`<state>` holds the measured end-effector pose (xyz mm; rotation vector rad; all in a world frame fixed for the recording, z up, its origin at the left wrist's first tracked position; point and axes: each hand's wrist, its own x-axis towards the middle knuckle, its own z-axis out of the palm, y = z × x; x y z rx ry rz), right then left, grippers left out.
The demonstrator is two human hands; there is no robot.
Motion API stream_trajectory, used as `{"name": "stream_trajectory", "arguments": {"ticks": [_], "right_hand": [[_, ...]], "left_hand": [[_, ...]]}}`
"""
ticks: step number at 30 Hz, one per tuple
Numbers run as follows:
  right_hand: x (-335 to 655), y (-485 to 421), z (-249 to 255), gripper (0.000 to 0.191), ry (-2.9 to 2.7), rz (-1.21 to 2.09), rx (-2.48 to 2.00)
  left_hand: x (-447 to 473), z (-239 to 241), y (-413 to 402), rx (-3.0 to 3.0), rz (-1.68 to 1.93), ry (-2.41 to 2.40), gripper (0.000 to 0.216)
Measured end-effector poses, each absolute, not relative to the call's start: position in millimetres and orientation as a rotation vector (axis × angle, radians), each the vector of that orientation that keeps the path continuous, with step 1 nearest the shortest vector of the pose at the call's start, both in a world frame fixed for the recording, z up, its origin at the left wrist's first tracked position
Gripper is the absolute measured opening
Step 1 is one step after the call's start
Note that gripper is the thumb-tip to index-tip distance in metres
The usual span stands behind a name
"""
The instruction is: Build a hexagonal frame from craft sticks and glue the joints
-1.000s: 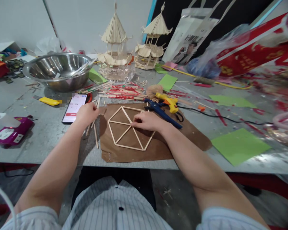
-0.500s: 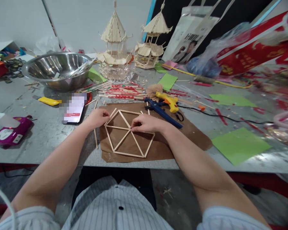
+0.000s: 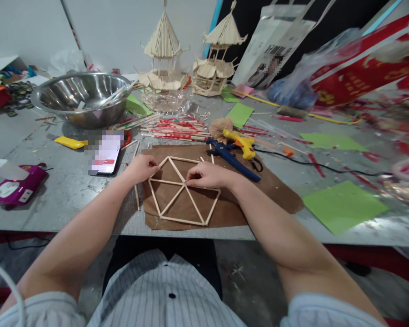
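Note:
A hexagonal frame of thin wooden sticks [image 3: 182,222], with spokes meeting in its middle, lies flat on a brown sheet [image 3: 231,213]. My left hand [image 3: 142,169] is closed at the frame's upper left corner, its fingertips pinching the stick [image 3: 164,161] along that side. At the centre joint, my right hand [image 3: 206,174] pinches the inner ends of the spokes and covers part of the right-hand spoke. Loose wooden sticks [image 3: 137,197] lie left of the sheet. Just behind my right hand are blue-handled cutters [image 3: 233,161] and a yellow glue gun [image 3: 240,143].
A phone [image 3: 106,154], a yellow utility knife [image 3: 69,142] and a metal bowl [image 3: 82,119] are on the left. Red-wrapped sticks [image 3: 175,129] and two stick pagodas [image 3: 163,41] stand behind. Green paper [image 3: 344,206] and a black cable [image 3: 313,167] lie right.
My left hand has shifted slightly right, and the upper left stick, which stuck out past the frame's side, now lines up with it. My right hand stays at the centre.

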<state>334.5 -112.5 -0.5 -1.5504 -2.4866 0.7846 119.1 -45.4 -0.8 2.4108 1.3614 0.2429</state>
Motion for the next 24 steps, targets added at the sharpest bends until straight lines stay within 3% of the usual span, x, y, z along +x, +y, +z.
{"name": "stream_trajectory", "arguments": {"ticks": [24], "right_hand": [[334.8, -113.4, -0.7, 0.029, -2.477, 0.773, -1.561]], "left_hand": [[119.8, -4.4, -44.3, 2.393, 0.239, 1.366, 0.03]]}}
